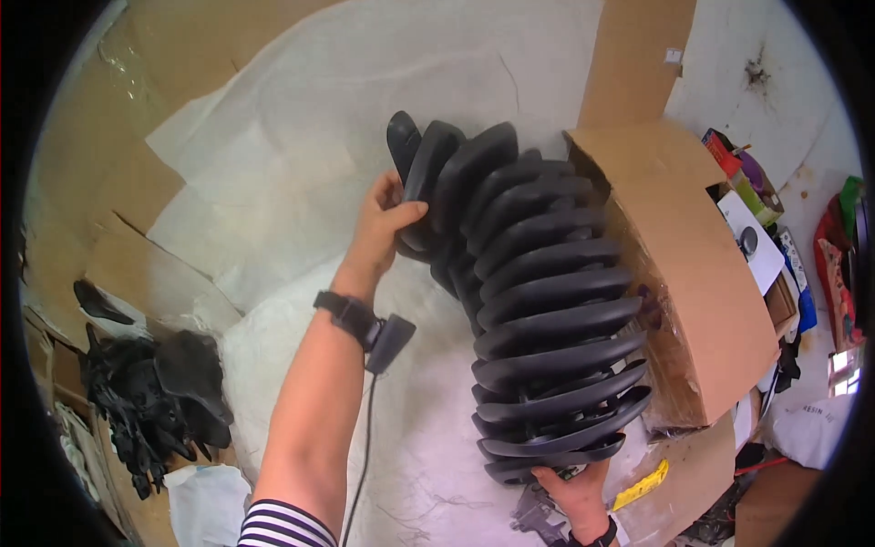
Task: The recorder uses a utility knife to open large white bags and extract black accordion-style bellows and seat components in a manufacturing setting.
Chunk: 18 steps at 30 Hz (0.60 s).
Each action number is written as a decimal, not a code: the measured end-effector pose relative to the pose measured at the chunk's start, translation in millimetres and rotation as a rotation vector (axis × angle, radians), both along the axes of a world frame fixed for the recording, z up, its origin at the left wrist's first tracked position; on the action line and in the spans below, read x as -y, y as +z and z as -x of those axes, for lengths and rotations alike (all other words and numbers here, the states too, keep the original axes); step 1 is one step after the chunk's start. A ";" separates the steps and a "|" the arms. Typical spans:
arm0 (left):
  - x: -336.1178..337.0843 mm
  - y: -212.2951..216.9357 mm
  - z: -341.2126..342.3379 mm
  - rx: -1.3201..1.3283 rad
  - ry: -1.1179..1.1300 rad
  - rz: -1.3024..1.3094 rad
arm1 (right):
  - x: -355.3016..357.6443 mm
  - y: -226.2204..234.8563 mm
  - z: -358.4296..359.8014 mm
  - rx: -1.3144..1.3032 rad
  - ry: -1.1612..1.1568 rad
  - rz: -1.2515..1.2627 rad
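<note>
A long curved row of nested black saddle-shaped pieces (pixel 556 319) runs from the upper middle down to the lower right. My left hand (pixel 387 223) grips the far end of the row, its thumb on one black piece (pixel 430 164) and its fingers partly hidden behind. At the near end, my right hand (pixel 583 497) holds the last piece (pixel 556 467) from below, with the thumb showing and most fingers hidden. Beside that hand is a grey part (pixel 538 518), its kind unclear. A black band with a wedge-shaped block (pixel 392 342) and a cable sits on my left wrist.
A large cardboard box (pixel 684 246) stands close along the row's right side. A yellow strip-like object (pixel 641 485) lies near my right hand. Loose black pieces (pixel 187 365) are heaped at the left. White sheeting (pixel 301 118) covers the surface, with cardboard (pixel 128 264) at its edges.
</note>
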State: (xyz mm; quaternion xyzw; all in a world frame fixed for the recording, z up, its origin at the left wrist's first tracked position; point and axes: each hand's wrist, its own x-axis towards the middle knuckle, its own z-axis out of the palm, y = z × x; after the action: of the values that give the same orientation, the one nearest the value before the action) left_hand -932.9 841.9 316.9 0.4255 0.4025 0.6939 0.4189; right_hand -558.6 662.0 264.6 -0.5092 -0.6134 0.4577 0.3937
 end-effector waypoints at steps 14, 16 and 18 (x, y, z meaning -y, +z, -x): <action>-13.6 -13.0 21.9 0.031 0.446 -0.013 | -3.7 -10.9 7.9 0.123 -0.021 -0.166; -0.8 -18.5 7.5 0.019 0.524 0.044 | -0.3 -15.7 6.7 0.202 -0.007 -0.185; -1.3 -39.6 5.4 -0.335 0.505 0.136 | -1.6 -15.7 6.1 0.195 -0.015 -0.169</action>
State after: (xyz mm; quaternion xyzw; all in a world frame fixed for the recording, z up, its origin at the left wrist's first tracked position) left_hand -938.3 843.2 277.3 0.3914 0.6046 0.6676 0.1887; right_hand -564.8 663.6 248.9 -0.5210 -0.6812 0.3497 0.3772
